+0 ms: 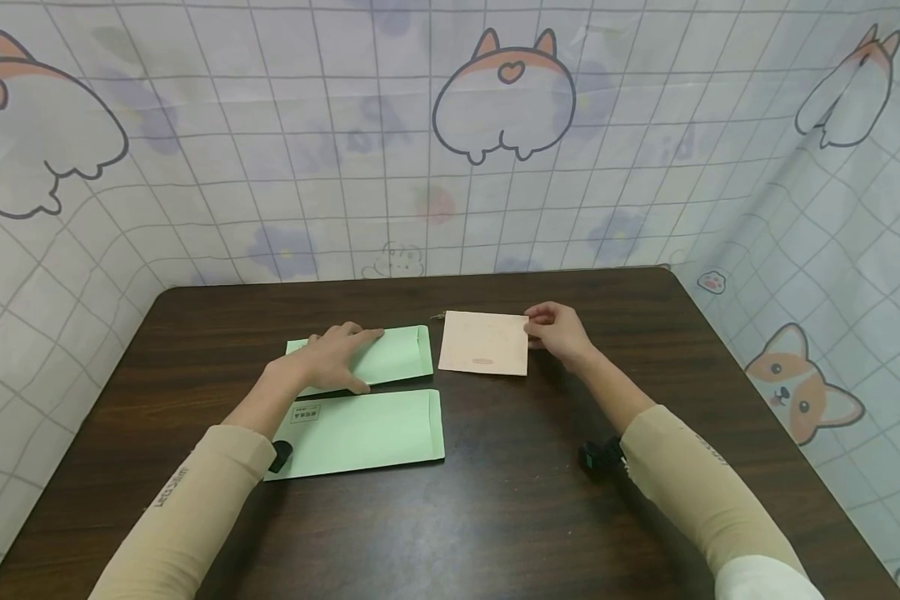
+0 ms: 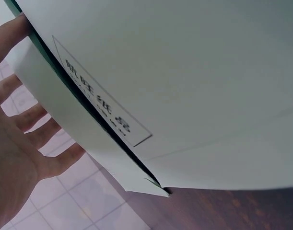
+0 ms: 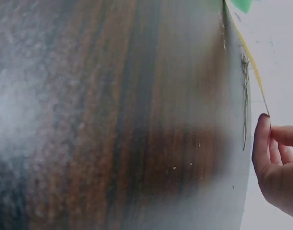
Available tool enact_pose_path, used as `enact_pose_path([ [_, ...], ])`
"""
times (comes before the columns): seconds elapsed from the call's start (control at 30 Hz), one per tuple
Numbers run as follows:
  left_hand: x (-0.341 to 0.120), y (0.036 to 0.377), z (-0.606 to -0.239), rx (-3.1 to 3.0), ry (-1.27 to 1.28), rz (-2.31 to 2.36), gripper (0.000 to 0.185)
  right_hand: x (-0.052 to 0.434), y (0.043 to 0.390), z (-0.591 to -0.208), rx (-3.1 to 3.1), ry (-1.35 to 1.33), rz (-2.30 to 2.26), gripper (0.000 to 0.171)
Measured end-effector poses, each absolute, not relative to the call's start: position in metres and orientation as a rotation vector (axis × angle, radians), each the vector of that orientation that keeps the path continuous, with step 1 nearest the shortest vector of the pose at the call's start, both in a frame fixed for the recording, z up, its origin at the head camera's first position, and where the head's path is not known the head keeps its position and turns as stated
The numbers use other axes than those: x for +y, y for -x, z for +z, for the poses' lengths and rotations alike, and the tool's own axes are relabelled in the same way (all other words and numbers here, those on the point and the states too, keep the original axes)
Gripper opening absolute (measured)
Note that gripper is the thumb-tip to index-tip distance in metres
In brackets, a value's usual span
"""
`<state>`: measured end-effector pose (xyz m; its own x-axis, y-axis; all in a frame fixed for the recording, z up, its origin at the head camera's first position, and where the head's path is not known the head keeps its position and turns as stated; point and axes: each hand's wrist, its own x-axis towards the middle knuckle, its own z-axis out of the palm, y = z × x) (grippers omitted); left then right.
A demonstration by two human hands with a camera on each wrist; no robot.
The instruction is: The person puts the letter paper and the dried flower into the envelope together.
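Observation:
Two light green envelopes lie on the dark wooden table [image 1: 540, 517]. My left hand [image 1: 330, 358] rests flat, fingers straight, on the far green envelope [image 1: 401, 354]. The near green envelope [image 1: 367, 433] lies just in front of it, with a small printed label at its left end. In the left wrist view my left hand [image 2: 12, 158] shows spread fingers beside the pale envelope [image 2: 184, 86] and its label. To the right lies a peach paper card [image 1: 483, 343]. My right hand [image 1: 558, 332] pinches its right edge, and the right wrist view shows the curled fingers [image 3: 275, 167] at that edge.
A cloth backdrop [image 1: 495, 167] with a grid and cartoon dog print surrounds the table on the back, left and right. The table's far edge runs just behind the card. A small black camera [image 1: 600, 457] sits on each wrist.

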<state>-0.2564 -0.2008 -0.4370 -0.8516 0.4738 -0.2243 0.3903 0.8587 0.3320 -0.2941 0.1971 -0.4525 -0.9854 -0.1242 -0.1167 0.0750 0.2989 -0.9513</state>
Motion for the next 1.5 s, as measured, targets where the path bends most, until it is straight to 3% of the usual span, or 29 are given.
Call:
enact_pose_path([
  [1.5, -0.201, 0.257, -0.437, 2.738, -0.614, 0.410, 0.101, 0.173, 0.303, -0.454, 2.263, 0.129, -1.776, 0.020],
])
